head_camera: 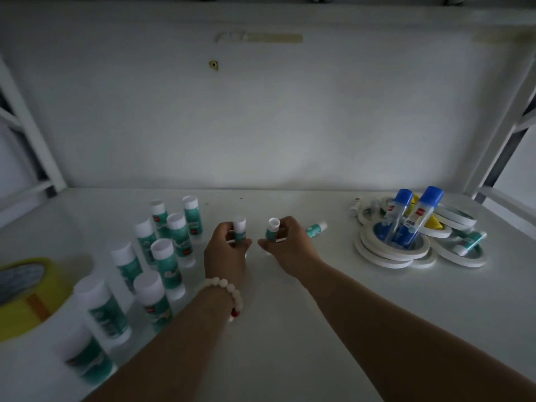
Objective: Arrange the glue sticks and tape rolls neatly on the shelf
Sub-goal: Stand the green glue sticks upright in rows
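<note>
Fingers (pixel 245 244) of left hand (pixel 224 253) curl round an upright teal-and-white plastic glue stick (pixel 240 227); right hand (pixel 285 245) grips a second such stick (pixel 272 230), both over white shelf board (pixel 290 329).

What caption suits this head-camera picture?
Left hand grips one glue stick, right hand a second glue stick, at the white shelf.

The shelf (pixel 290 300) reads as smooth white board with a soft sheen, and faint reflections sit under the standing glue sticks (pixel 171 262). Those are plastic tubes with matt white caps and glossy teal labels. It's the same finish on the glue stick (pixel 240 229) in the left hand (pixel 226 250) and the second glue stick (pixel 272 229) in the right hand (pixel 285 245). The back panel (pixel 261 126) is flat matt white with a yellowed tape strip (pixel 272 38) stuck on. The white tape rolls (pixel 385 256) look papery and dull. The yellow tape roll (pixel 37 303) is glossy film. The glue bottles (pixel 426 216) are clear plastic with shiny blue caps. The bracelet (pixel 223 285) has smooth pale beads.
</note>
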